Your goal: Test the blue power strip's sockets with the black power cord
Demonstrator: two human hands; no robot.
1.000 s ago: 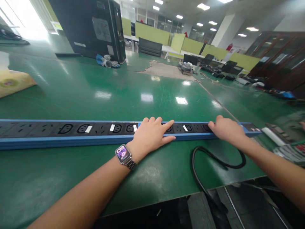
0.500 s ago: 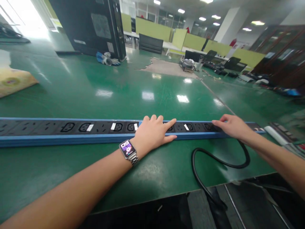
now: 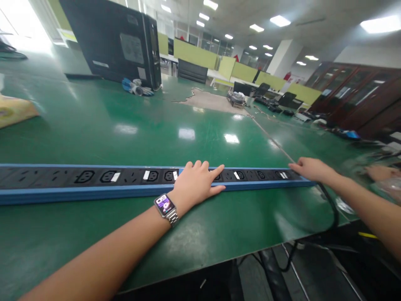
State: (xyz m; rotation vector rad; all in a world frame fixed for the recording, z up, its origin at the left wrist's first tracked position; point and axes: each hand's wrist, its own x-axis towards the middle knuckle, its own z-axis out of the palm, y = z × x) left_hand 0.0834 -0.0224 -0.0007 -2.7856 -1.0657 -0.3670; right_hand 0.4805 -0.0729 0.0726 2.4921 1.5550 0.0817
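A long blue-edged black power strip (image 3: 94,194) lies along the green table, with several sockets and small white labels on its face. My left hand (image 3: 196,179) rests palm down across its middle, fingers and thumb spread, a watch (image 3: 165,205) on the wrist. At the strip's right end, my right hand (image 3: 313,169) is closed with thumb and fingers drawn together around the end; the fingertips are partly hidden. A thick black cable (image 3: 333,209) comes out below that hand and bends down past the table's front edge.
Behind the strip stands a black computer case (image 3: 125,46) with blue-grey gloves (image 3: 136,87) beside it. A yellow packet (image 3: 17,112) is at far left. Another person's blurred hand (image 3: 380,171) appears at far right. Below the front edge is a chair frame (image 3: 297,271).
My right hand has moved right to the strip's end, and the cable's loop has shifted right and off the table. Another person's hand has come into view. The left hand stays put.
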